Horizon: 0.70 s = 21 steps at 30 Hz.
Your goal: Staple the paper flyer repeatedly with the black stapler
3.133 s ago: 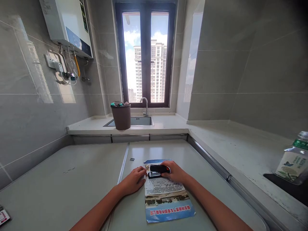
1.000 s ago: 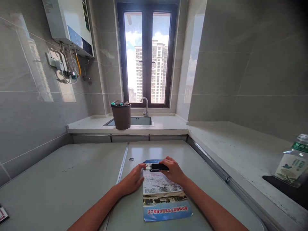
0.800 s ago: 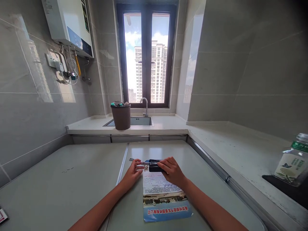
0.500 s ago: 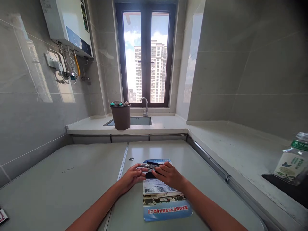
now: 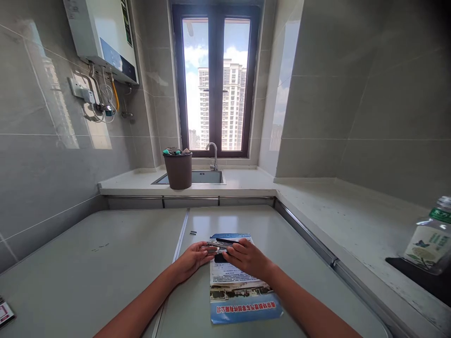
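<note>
A printed leaflet [image 5: 239, 291] with a blue band lies flat on the grey table [image 5: 105, 263]. Over its far end both my hands hold a black stapler [image 5: 222, 244] that is swung open, its metal rail showing. My left hand [image 5: 192, 257] pinches the rail's left end with its fingertips. My right hand [image 5: 248, 258] grips the black body from the right. A small strip of staples [image 5: 192, 232] lies on the table just beyond my left hand.
A brown bin [image 5: 178, 169] stands on the white counter beside a sink [image 5: 206, 177] with a tap under the window. A plastic bottle [image 5: 428, 239] stands at the right edge. A water heater [image 5: 104, 40] hangs on the left wall. A small card [image 5: 5, 312] lies far left.
Three seconds ago my right hand pressed the stapler onto the leaflet's top while my left held the paper. Since then the stapler has been lifted and swung open, and both hands now hold it.
</note>
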Each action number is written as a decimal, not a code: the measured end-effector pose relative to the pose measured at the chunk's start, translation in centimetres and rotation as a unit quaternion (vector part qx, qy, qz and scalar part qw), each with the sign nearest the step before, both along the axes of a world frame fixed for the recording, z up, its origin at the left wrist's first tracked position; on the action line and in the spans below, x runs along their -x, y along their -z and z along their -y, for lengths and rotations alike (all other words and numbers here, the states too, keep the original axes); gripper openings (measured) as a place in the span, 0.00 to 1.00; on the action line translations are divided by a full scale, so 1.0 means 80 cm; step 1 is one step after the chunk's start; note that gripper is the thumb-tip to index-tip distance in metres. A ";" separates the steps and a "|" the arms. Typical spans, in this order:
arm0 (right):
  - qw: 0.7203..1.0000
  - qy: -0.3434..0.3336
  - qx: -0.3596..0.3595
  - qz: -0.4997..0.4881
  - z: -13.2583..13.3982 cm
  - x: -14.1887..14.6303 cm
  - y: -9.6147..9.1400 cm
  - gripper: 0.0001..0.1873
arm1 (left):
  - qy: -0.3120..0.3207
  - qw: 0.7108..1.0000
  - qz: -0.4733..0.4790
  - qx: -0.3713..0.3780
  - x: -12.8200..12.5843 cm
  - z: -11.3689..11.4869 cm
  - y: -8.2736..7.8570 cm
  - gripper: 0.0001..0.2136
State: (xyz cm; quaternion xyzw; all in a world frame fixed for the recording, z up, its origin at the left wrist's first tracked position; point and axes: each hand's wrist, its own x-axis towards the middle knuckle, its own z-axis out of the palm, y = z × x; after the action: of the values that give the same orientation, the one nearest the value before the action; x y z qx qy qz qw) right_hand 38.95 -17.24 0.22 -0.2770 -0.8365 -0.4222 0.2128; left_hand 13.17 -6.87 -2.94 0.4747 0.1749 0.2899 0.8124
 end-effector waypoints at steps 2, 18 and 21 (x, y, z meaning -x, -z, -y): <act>1.000 0.003 0.010 -0.020 -0.001 0.000 0.003 0.13 | -0.010 1.000 0.000 0.007 -0.001 -0.001 0.001 0.16; 0.799 0.106 0.417 -0.421 -0.018 -0.016 0.018 0.19 | -0.172 0.982 -0.045 -0.069 0.005 -0.022 0.003 0.18; 0.801 0.099 0.444 -0.389 -0.015 -0.013 0.018 0.20 | -0.138 0.977 -0.059 -0.151 0.004 -0.011 -0.002 0.18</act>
State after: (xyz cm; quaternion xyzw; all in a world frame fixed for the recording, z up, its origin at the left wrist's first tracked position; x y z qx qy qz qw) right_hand 40.00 -16.00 -1.26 -0.5637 -0.7471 0.1201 0.3310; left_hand 12.88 -5.99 -2.80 0.5797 0.2399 0.3936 0.6719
